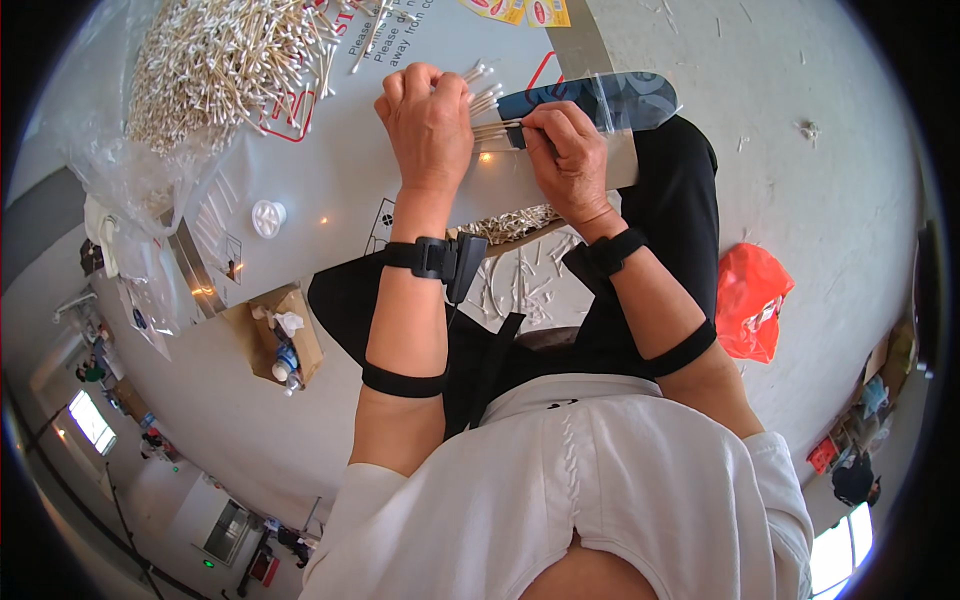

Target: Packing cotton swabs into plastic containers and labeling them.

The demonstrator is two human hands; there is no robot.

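My left hand (430,125) is closed round a small bunch of cotton swabs (484,98), whose white tips poke out on its right side above the grey table (340,190). Close beside it, the fingers of my right hand (570,155) are pinched together at the swab ends. Exactly what lies between those fingertips is too small to make out. Just beyond my right hand, a blue, partly see-through plastic bag (640,98) lies across the table's right edge. At the far left of the table is a large heap of loose cotton swabs (215,75) on clear plastic film (105,170).
A white round plastic cap (268,218) sits on the table, and yellow printed cards (548,12) lie at its far edge. Below the near edge, a container of swabs (510,226) shows. A cardboard box (300,335) and a red plastic bag (755,300) rest on the floor.
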